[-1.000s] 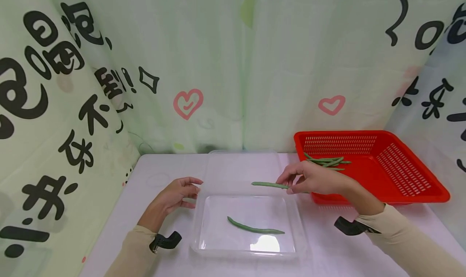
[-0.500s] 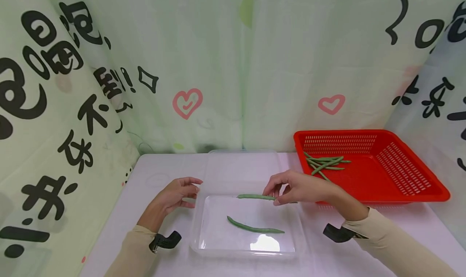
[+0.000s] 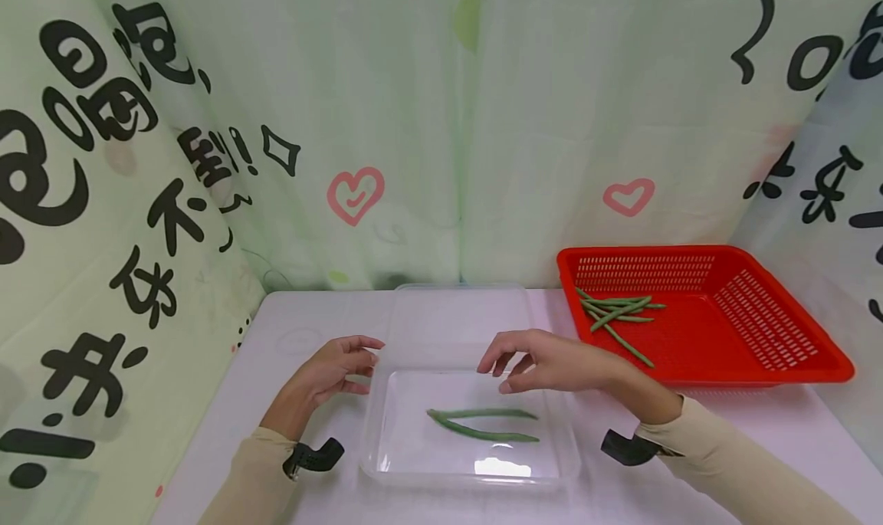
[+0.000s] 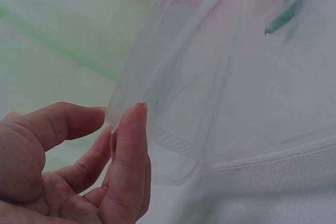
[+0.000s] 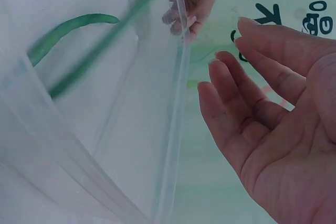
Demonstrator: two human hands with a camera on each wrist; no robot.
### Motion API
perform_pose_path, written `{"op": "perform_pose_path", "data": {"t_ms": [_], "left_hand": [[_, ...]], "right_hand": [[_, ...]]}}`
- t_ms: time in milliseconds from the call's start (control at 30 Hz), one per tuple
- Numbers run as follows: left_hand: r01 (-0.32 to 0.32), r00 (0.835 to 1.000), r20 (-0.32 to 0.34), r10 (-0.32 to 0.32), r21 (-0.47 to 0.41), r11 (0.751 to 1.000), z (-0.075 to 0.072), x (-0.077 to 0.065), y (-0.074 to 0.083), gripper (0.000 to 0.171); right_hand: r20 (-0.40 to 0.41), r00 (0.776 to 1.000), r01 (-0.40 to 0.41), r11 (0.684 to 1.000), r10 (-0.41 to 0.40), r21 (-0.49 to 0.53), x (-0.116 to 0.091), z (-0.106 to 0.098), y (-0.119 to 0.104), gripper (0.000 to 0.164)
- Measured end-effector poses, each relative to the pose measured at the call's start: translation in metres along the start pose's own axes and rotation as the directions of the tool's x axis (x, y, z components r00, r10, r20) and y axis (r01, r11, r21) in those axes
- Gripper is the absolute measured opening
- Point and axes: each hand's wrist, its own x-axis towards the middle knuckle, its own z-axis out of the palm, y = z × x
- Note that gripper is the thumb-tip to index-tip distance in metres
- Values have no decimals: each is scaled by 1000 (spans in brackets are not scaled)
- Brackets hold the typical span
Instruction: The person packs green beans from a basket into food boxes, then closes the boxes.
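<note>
Two green beans lie inside the clear plastic box [image 3: 400, 464]: one fairly straight bean [image 3: 490, 413] and, nearer me, a curved bean [image 3: 483, 434]. Their left ends meet in a narrow V. My right hand [image 3: 548, 360] hovers over the box's back right part, fingers loosely bent and apart, nothing between them. In the right wrist view one bean [image 5: 102, 48] is motion-blurred. On the box's left side, my left hand [image 3: 338, 368] holds the rim, thumb tip and fingertips [image 4: 139, 116] at its edge in the left wrist view.
A red basket [image 3: 745, 356] with slotted walls stands at the back right, with several green beans [image 3: 621, 310] at its left end. The box's clear lid [image 3: 462, 318] extends behind it toward the printed curtain [image 3: 483, 165]. All stand on a pale table [image 3: 310, 318].
My right hand has brought a bean leftward from the basket side and let it go into the box beside the curved bean. My left hand has stayed at the rim.
</note>
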Motion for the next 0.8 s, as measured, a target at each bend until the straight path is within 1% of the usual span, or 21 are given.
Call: {"op": "perform_pose_path", "data": {"t_ms": [267,500,700,800], "left_hand": [[2,1000,-2,-2,-2,1000,0,0,-1,38],[0,1000,1,0,-3,1000,0,-1,0,38],[4,1000,-19,-4,4,1000,1,-1,0,36],[3,1000,-19,-2,7,1000,1,0,0,37]], "right_hand": [[-96,994,-58,996,51,-68,-9,-17,9,27],[-160,985,-84,993,70,-86,-23,-40,17,29],[-231,969,-117,985,86,-124,-34,-61,20,31],[-257,959,-152,981,117,-122,-40,-70,22,32]]}}
